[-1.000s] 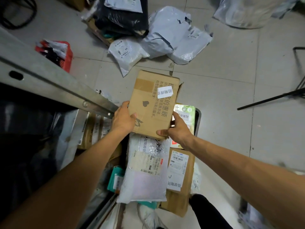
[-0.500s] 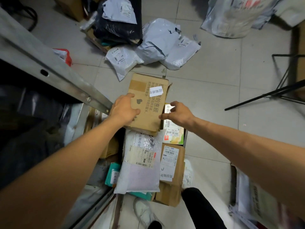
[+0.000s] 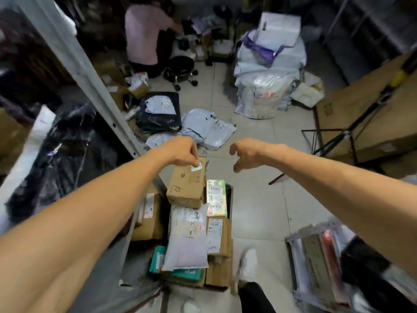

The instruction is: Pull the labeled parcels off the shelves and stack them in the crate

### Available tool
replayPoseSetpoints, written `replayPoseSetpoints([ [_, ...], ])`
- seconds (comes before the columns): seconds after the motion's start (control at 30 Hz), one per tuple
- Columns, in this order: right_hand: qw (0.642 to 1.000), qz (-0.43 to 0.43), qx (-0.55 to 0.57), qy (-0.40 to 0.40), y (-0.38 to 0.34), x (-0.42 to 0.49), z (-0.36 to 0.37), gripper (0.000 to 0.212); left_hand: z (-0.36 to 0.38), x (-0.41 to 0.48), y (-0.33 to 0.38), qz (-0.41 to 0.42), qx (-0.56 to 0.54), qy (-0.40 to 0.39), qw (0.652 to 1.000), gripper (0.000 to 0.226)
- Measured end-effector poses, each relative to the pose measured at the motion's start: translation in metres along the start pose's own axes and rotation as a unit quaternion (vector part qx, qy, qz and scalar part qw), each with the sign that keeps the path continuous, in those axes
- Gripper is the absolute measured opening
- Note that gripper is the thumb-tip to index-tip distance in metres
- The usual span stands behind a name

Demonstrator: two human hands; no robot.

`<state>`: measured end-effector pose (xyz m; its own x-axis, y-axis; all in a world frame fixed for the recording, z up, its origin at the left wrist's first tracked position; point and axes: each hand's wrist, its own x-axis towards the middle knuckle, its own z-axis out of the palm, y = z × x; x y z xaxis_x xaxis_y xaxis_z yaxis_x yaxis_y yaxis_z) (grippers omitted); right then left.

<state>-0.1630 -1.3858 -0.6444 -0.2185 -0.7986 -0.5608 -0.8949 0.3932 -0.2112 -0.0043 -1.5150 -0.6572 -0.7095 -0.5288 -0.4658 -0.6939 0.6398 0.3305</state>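
The left hand (image 3: 182, 151) hangs with its fingers curled down, the tips at a small white sticker (image 3: 195, 168) on the far top edge of a brown cardboard box (image 3: 186, 188). Whether it pinches the sticker cannot be told. The right hand (image 3: 247, 152) hovers level with it and well apart, fingers loosely curled, holding nothing.

The box lies just below the left hand, on top of parcels packed tight in a black crate (image 3: 229, 199). Only the crate's right rim shows. Nearer the body lie a green-and-white parcel (image 3: 216, 197), a white mailer (image 3: 188, 236) and a brown parcel (image 3: 218, 238).

Bare floor tiles (image 3: 259, 211) lie open below the right hand. A grey shelf upright (image 3: 97, 91) slants close by the left arm. Grey mailers (image 3: 203, 127) lie beyond the hands, and black stand legs (image 3: 334, 143) cross the floor further right.

The shipping labels carry barcodes and print, all too blurred to read.
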Motion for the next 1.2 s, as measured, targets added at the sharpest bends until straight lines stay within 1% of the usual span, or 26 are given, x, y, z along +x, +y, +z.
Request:
replayPoseSetpoints([
  [0.17, 0.997, -0.011, -0.061, 0.040, -0.005, -0.094, -0.057, 0.057, -0.054, -0.071, 0.060, 0.017, 0.037, 0.047, 0.998, 0.014],
  [0.23, 0.995, -0.018, -0.083, 0.056, -0.008, -0.123, -0.072, 0.055, -0.067, -0.100, 0.078, 0.011, 0.044, 0.061, 0.997, 0.023],
  [0.3, 0.991, -0.026, -0.111, 0.068, -0.013, -0.146, -0.084, 0.052, -0.074, -0.132, 0.092, -0.004, 0.027, 0.073, 0.997, 0.032],
  [0.4, 0.986, -0.055, -0.137, 0.083, -0.023, -0.180, -0.090, 0.053, -0.068, -0.185, 0.107, -0.036, -0.003, 0.098, 0.995, 0.032],
  [0.5, 0.979, -0.096, -0.163, 0.072, -0.038, -0.218, -0.088, 0.055, -0.050, -0.237, 0.117, -0.088, -0.039, 0.110, 0.989, 0.032],
  [0.6, 0.965, -0.143, -0.207, 0.066, -0.059, -0.256, -0.084, 0.055, -0.031, -0.290, 0.127, -0.127, -0.062, 0.135, 0.981, 0.035],
  [0.67, 0.954, -0.185, -0.227, 0.060, -0.078, -0.280, -0.082, 0.052, -0.019, -0.329, 0.132, -0.152, -0.068, 0.153, 0.974, 0.036],
  [0.73, 0.941, -0.225, -0.245, 0.064, -0.101, -0.303, -0.076, 0.042, -0.005, -0.369, 0.131, -0.178, -0.076, 0.175, 0.965, 0.036],
  [0.8, 0.925, -0.268, -0.258, 0.076, -0.126, -0.325, -0.065, 0.029, 0.011, -0.411, 0.128, -0.212, -0.091, 0.193, 0.954, 0.035],
  [0.83, 0.915, -0.292, -0.269, 0.075, -0.140, -0.336, -0.056, 0.029, 0.022, -0.433, 0.126, -0.235, -0.095, 0.199, 0.947, 0.035],
  [0.97, 0.871, -0.382, -0.301, 0.068, -0.200, -0.372, -0.016, 0.043, 0.072, -0.527, 0.121, -0.326, -0.120, 0.236, 0.908, 0.034],
  [1.07, 0.841, -0.446, -0.302, 0.060, -0.249, -0.411, 0.024, 0.056, 0.122, -0.608, 0.121, -0.415, -0.157, 0.252, 0.860, 0.039],
  [1.2, 0.803, -0.493, -0.334, 0.024, -0.304, -0.482, 0.095, 0.069, 0.192, -0.714, 0.143, -0.506, -0.195, 0.268, 0.796, 0.040],
])
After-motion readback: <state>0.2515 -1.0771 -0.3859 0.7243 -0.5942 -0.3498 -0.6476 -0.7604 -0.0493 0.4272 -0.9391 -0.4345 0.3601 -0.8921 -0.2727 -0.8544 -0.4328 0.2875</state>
